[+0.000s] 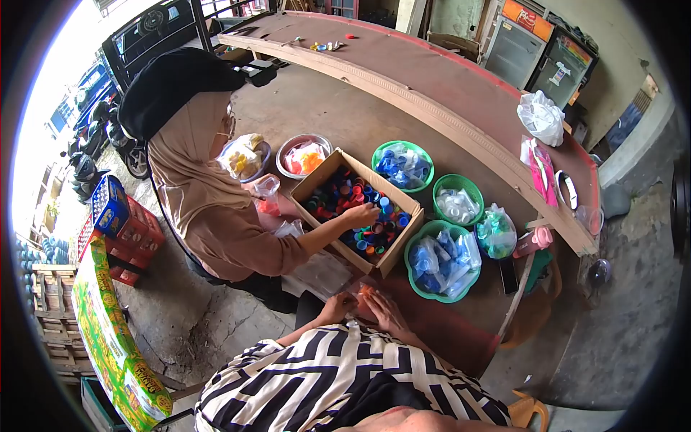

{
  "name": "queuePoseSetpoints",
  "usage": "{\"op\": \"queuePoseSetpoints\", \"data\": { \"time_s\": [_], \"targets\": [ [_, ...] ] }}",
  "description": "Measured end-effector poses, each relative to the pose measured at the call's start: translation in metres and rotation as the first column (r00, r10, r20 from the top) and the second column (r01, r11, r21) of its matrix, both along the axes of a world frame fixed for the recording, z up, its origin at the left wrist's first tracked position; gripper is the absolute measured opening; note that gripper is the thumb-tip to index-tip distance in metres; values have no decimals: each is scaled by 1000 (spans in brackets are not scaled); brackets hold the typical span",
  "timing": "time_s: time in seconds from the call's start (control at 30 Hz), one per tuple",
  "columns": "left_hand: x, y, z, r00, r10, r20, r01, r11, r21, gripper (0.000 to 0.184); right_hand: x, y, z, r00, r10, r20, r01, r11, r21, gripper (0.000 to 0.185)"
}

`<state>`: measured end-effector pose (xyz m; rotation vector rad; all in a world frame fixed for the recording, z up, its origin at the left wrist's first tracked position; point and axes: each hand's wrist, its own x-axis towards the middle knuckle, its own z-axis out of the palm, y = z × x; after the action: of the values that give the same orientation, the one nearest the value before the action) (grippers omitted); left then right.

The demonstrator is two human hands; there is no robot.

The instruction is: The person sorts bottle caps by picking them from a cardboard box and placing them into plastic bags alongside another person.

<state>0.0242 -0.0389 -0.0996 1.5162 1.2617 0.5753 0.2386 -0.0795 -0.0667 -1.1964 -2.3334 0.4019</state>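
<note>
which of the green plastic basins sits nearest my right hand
The scalloped teal-green plastic basin holding blue bagged items; the other two green plastic basins stand farther from your right hand.

With two hands (386,311) I am handling one clear bag (366,298), and I am counting one cardboard box (403,241), three green basins (413,279), two fridges (515,52) and one co-worker (248,245).

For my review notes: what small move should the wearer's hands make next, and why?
Perhaps gather the edge of the small clear plastic bag with orange contents: the left hand and right hand are both at it, and no closure shows clearly.
</note>
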Motion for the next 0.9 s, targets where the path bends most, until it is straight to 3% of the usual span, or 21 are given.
{"op": "queuePoseSetpoints", "data": {
  "time_s": [0.17, 0.23, 0.37, 0.43, 0.53, 0.67, 0.7, 0.77, 0.9],
  "targets": [
    [6, 3, 39, 999, -8, -31, 6, 998, -60, 38, 2, 2, -47, 999, -5, -38, 2, 997, -81, 56],
    [7, 1, 32, 992, -110, -63, 114, 991, 74, 52, 2, -1, -49, 1000, -19, -24, 17, 997, -76, 49],
    [13, -7, 29, 983, -173, -67, 184, 955, 234, 60, 3, -1, -39, 992, -29, -120, 22, 998, -58, 39],
    [13, -7, 31, 949, -223, -222, 293, 883, 366, 58, 3, -2, -38, 990, -34, -138, 26, 998, -60, 39],
    [13, -5, 19, 924, -210, -320, 346, 816, 464, 49, 3, -3, -43, 982, -22, -186, 7, 997, -79, 41],
    [9, -4, 18, 887, -229, -400, 405, 802, 440, 31, 7, -4, -72, 986, -78, -148, 66, 994, -82, 47],
    [8, -5, 12, 886, -234, -400, 408, 803, 435, 31, 9, -7, -67, 985, -81, -150, 69, 994, -87, 47],
    [5, -5, -7, 911, -241, -335, 378, 813, 443, 22, 10, -12, -44, 978, -152, 145, 174, 973, -153, 50],
    [1, -6, -22, 908, -258, -330, 398, 777, 488, 16, 12, -15, -34, 974, -207, 87, 222, 950, -218, 50]
  ]
}}
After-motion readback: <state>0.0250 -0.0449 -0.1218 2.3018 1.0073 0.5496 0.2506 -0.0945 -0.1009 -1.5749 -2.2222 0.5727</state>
